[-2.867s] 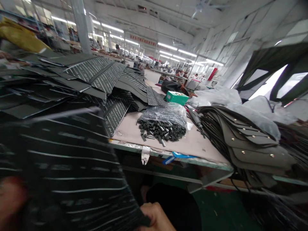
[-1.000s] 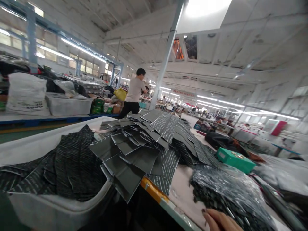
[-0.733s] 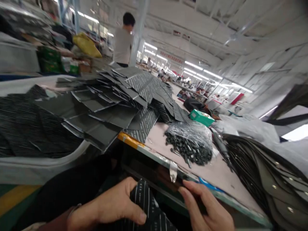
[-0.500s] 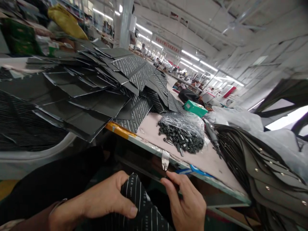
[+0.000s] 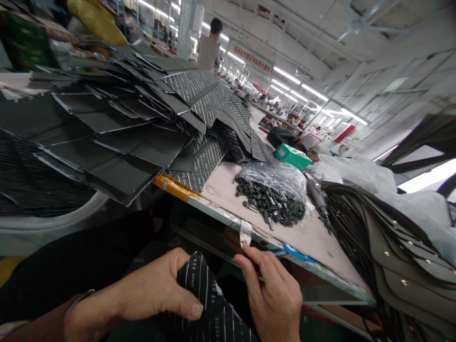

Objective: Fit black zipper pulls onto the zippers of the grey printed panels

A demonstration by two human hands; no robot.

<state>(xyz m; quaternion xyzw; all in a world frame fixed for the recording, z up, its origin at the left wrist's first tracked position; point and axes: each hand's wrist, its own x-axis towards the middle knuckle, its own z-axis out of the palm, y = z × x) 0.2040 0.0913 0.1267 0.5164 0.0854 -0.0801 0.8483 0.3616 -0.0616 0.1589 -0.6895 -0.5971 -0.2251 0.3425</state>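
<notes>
My left hand (image 5: 149,297) grips a black panel with thin white stripes (image 5: 203,304) low in the view, its fingers curled over the panel's upper part. My right hand (image 5: 272,294) pinches a thin dark edge between thumb and fingers, close to the table's front edge; this looks like the far side of the same panel, though the view does not settle it. Just beyond my hands, many dark striped and plain panels (image 5: 142,137) lie overlapping on the table and overhang its edge. The panel's lower end is hidden below the frame.
Ahead, a bag of small dark parts (image 5: 270,194), a handheld power tool (image 5: 317,197) and a green box (image 5: 292,156) sit on the table. Studded olive panels (image 5: 384,251) are stacked at right. A white tub (image 5: 42,204) holds striped sheets at left. A co-worker (image 5: 209,45) stands far back.
The striped panel has dropped from filling the left of the view to low between my hands, both now holding it. The view has swung, and the co-worker shows again at the back.
</notes>
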